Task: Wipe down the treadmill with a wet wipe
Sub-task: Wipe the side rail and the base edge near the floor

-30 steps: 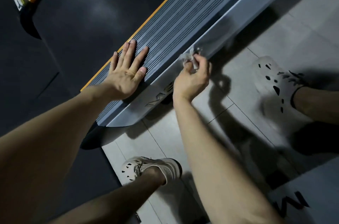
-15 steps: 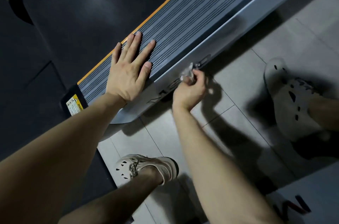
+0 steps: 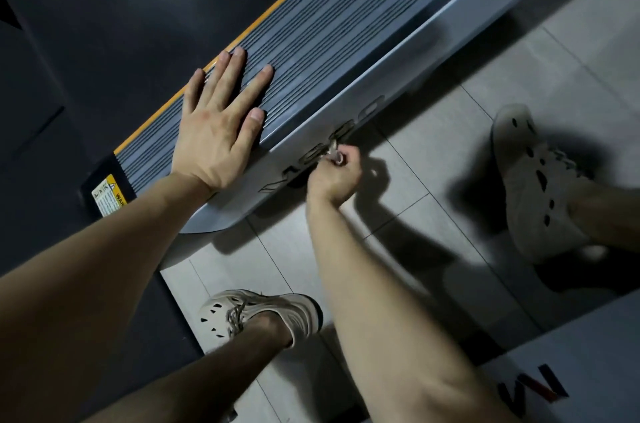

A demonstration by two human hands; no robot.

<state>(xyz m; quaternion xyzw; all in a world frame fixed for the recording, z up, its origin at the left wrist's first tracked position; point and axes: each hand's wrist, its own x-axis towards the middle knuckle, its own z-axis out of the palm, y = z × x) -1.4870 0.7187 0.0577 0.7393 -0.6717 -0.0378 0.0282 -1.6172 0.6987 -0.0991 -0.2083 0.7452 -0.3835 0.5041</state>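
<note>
Since the earlier frames the right hand [image 3: 334, 176] has been drawn down the grey side panel [image 3: 433, 51] of the treadmill [image 3: 363, 13], from the panel's upper edge to its lower edge. The left hand [image 3: 216, 131] has stayed flat in the same place, and a warning label [image 3: 107, 197] has come into view. The wet wipe [image 3: 331, 151], crumpled to a small wad, is pinched between the thumb and the curled fingers of the right hand. It is held against the dark lettering [image 3: 363, 114] printed on the panel; how firmly it is pressed cannot be told. The left hand is laid palm down, its fingers straight and slightly spread, with nothing grasped. Its fingertips rest on the ribbed side rail [image 3: 311, 69], the thumb lies near the rail's outer edge, and the heel of the hand overlaps the panel. Just beyond the left fingertips an orange stripe [image 3: 277, 3] is seen, and beyond the stripe the dark belt [image 3: 131, 27]. The label, yellow and white on black, is fixed at the rear end of the rail, beside the left forearm. Pale floor tiles [image 3: 450, 131] lie beneath the right knuckles. One pale perforated shoe [image 3: 263, 315] is planted on the tiles between the two forearms, well behind both hands. A second shoe [image 3: 533, 187] of the same kind stands well to the right of the right fingers. A grey surface bearing a red and black mark [image 3: 533, 384] is cut off at the lower right corner.
</note>
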